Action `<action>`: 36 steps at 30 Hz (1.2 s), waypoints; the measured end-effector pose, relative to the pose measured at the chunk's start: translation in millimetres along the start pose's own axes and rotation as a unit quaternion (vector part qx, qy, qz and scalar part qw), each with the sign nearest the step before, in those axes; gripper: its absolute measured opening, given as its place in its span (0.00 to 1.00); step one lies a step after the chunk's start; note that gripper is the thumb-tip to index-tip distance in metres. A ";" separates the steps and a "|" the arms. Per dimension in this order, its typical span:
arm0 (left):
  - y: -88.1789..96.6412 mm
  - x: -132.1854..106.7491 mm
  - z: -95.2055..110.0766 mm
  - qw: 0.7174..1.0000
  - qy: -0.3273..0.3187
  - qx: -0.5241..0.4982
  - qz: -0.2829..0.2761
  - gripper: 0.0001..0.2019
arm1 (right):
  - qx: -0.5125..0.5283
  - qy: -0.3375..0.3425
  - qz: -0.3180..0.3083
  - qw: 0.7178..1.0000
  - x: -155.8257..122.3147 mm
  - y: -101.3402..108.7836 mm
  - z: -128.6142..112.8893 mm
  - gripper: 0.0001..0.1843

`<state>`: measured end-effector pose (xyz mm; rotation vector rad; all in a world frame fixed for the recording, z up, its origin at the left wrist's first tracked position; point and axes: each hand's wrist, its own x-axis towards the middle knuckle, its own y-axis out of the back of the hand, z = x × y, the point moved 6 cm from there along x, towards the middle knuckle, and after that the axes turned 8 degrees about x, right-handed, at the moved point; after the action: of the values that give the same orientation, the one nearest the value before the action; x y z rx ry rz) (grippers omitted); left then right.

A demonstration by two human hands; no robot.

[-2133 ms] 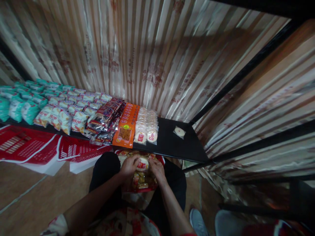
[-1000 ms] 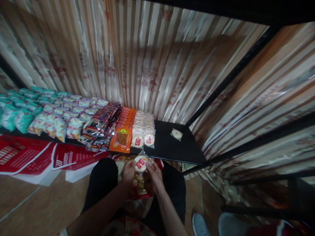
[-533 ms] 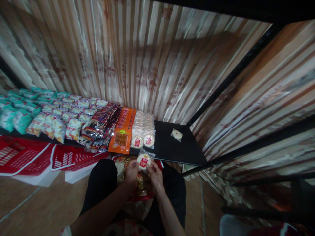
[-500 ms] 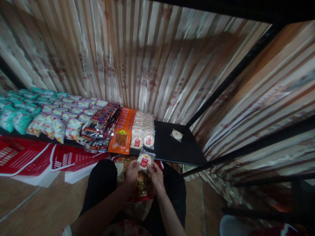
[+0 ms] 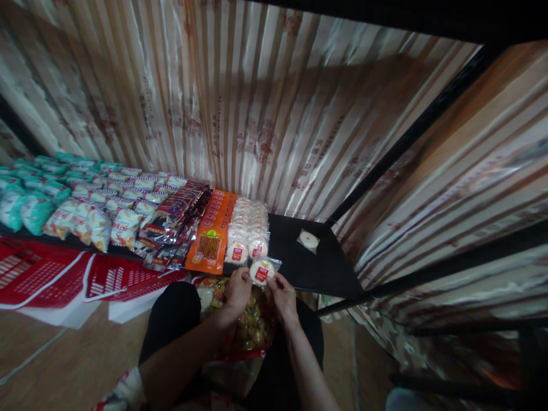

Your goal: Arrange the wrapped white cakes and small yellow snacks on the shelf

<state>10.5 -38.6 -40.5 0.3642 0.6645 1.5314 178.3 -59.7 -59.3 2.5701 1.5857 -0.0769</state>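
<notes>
Both hands pinch one clear-wrapped round white cake with a red label (image 5: 262, 272), held at the front edge of the black shelf (image 5: 308, 268). My left hand (image 5: 238, 290) grips its left side and my right hand (image 5: 283, 295) its right side. Just behind it lie two rows of the same wrapped cakes (image 5: 248, 228). A single wrapped cake (image 5: 309, 240) lies alone further right on the shelf. Under my hands, on my lap, sits a red bag of mixed snacks (image 5: 240, 325).
Left of the cakes the shelf holds orange packets (image 5: 212, 231), dark red packets (image 5: 173, 220), white-and-red bags (image 5: 98, 211) and teal bags (image 5: 25, 197). Red baskets (image 5: 64, 274) lie on the wooden floor below. A striped curtain (image 5: 240, 103) hangs behind; black frame bars (image 5: 406, 142) rise at the right.
Both hands have lifted the wrapped cake out of the bag on my lap and carried it up and right to the shelf's front edge.
</notes>
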 end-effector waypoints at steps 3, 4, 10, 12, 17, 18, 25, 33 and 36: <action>-1.8 0.8 9.3 1.000 -0.013 0.007 -0.007 0.14 | 0.006 0.000 -0.008 1.000 11.8 -0.6 -5.4 0.28; -3.1 1.2 11.3 1.000 -0.018 0.009 -0.008 0.15 | -0.002 0.006 -0.009 1.000 15.6 -0.4 -7.3 0.28; -8.6 3.5 16.8 0.998 -0.066 0.010 0.004 0.16 | -0.081 0.025 0.002 0.996 31.4 2.7 -11.8 0.24; -5.5 3.6 16.7 0.997 -0.077 0.011 0.028 0.17 | -0.090 0.027 0.002 0.996 34.2 2.1 -11.9 0.23; 6.0 3.3 14.4 0.992 -0.070 0.060 0.087 0.20 | -0.095 0.036 -0.007 0.995 41.0 -3.2 -12.2 0.22; 7.2 3.7 13.7 0.991 -0.064 0.072 0.089 0.21 | -0.097 0.039 -0.008 0.994 42.6 -4.4 -12.2 0.22; 8.5 8.7 8.6 0.990 -0.061 0.098 0.087 0.22 | -0.116 0.046 0.000 0.992 51.0 -8.9 -10.1 0.25; 7.1 12.3 3.9 0.987 -0.086 0.099 0.097 0.22 | -0.116 0.065 0.011 0.991 54.6 -11.0 -9.6 0.23; 6.8 12.2 3.1 0.986 -0.080 0.116 0.092 0.22 | -0.134 0.078 0.002 0.988 56.7 -14.3 -10.6 0.22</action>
<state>5.8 -25.8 -36.1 0.7349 0.6994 1.5815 190.8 -1.7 -55.9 2.4205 1.5203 0.3233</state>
